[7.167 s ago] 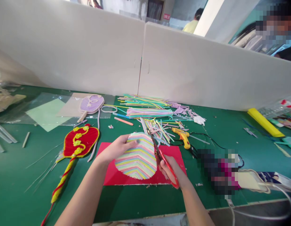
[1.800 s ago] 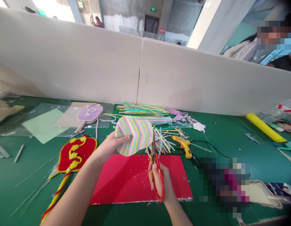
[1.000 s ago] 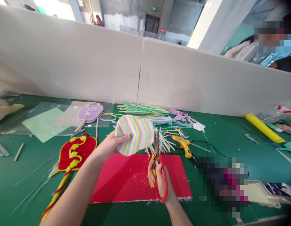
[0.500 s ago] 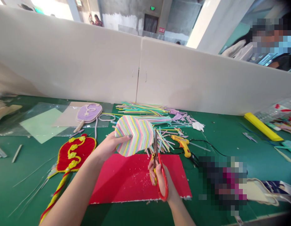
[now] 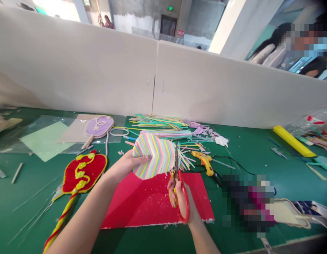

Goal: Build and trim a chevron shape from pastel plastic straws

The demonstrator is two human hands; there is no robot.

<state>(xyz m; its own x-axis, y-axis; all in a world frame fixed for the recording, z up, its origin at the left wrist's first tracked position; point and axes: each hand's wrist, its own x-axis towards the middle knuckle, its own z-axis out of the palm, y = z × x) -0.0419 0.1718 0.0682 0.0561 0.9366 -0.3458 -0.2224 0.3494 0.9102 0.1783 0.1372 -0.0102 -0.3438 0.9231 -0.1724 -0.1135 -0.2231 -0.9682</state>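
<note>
A rounded panel of pastel pipe cleaners in a zigzag stripe pattern [image 5: 159,155] is pinched at its left side by my left hand [image 5: 127,164], thumb on top. My right hand [image 5: 177,195] grips a pair of scissors [image 5: 183,204] with one red and one yellow handle. Their blades point up along the panel's right edge. Below both hands lies a red sheet [image 5: 142,208] sprinkled with tiny pale clippings. To the left of my left hand sits a red fan [image 5: 85,173] trimmed in yellow, with a twisted red and yellow handle.
Loose pastel pipe cleaners [image 5: 160,121] are piled behind the panel. A yellow glue gun [image 5: 205,161] with a black cord lies right of the scissors. A purple fan [image 5: 100,126] rests at the back left. A white partition [image 5: 100,70] borders the green table [image 5: 248,151].
The striped panel has shifted slightly right and down with my left hand, and its tilt has changed a little. The scissors stay at its right edge, nearly in place.
</note>
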